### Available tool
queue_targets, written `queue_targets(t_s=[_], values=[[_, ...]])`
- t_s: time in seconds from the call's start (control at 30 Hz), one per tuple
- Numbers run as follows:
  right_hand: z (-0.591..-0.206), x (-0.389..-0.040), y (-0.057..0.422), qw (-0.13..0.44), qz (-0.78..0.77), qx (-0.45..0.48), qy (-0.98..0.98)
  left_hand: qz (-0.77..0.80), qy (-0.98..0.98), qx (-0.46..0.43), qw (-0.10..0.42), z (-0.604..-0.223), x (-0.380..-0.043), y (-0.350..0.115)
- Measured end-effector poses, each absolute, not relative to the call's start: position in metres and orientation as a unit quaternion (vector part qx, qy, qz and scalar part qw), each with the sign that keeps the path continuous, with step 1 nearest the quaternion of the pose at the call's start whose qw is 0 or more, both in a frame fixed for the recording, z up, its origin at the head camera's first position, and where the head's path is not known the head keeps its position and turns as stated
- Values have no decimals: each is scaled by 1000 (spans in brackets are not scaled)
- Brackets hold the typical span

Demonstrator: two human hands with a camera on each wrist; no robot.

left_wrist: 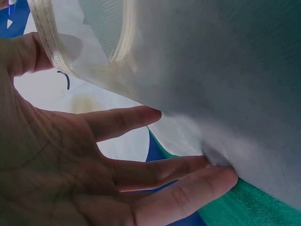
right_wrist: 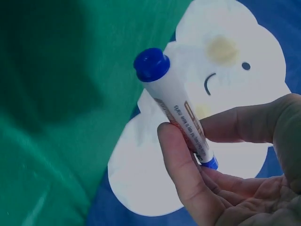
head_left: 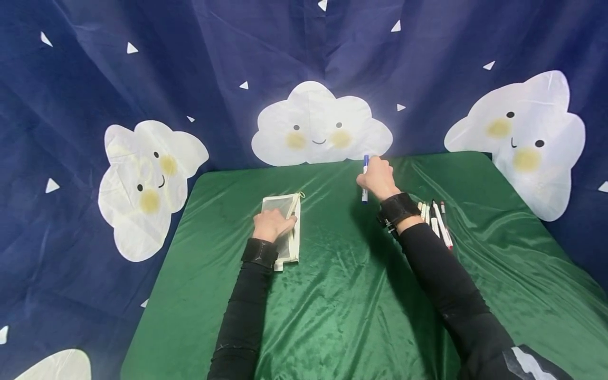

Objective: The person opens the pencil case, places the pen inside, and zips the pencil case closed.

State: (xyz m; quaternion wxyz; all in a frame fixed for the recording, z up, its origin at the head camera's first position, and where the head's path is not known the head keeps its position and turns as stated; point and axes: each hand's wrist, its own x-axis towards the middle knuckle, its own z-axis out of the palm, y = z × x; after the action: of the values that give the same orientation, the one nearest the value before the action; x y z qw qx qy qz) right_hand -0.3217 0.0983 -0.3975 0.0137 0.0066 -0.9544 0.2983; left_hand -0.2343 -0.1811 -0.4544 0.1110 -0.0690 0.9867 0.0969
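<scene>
Item: one marker [right_wrist: 176, 106], white barrel with printed lettering, blue at both ends. Location: in your right hand [head_left: 378, 177], near the far edge of the green cloth [head_left: 204, 295], to the right of the pouch [head_left: 292, 243]. Grip: narrow; you pinch the barrel between thumb and fingers, and the larger blue end stands free of them.

Item: one pouch, see-through mesh with cream edging, zip along its right side, small pull ring [head_left: 302, 195] at the top right corner. Location: on the cloth, under your left hand [head_left: 271, 225]. Grip: you hold the pouch with fingers spread, fingertips against the mesh and thumb at the zip edge; how firmly, you cannot tell from these views.

Item: one group of pens [head_left: 442, 224], mostly white, one showing red at its near end. Location: on the cloth, beside your right forearm, which partly hides them; count uncertain.

Item: two black wristbands [head_left: 259, 252], one on each of your wrists, with black sleeves [head_left: 239, 322] behind.

Item: one navy backdrop [head_left: 228, 47], printed with smiling white clouds [head_left: 320, 124] and small white triangles.
</scene>
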Motion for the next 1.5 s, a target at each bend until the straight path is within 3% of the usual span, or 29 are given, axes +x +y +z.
queue_targets(t_s=[0.47, 1.0, 1.5], values=[[-416, -326, 63, -40, 345, 17, -938, 105, 987, -58, 105, -451, -234, -187], [-432, -322, 30, -154, 498, 52, -852, 113, 987, -55, 98, -454, -235, -187], [-454, -306, -14, -174, 525, 46, -832, 120, 988, -54, 80, -454, -235, -187]])
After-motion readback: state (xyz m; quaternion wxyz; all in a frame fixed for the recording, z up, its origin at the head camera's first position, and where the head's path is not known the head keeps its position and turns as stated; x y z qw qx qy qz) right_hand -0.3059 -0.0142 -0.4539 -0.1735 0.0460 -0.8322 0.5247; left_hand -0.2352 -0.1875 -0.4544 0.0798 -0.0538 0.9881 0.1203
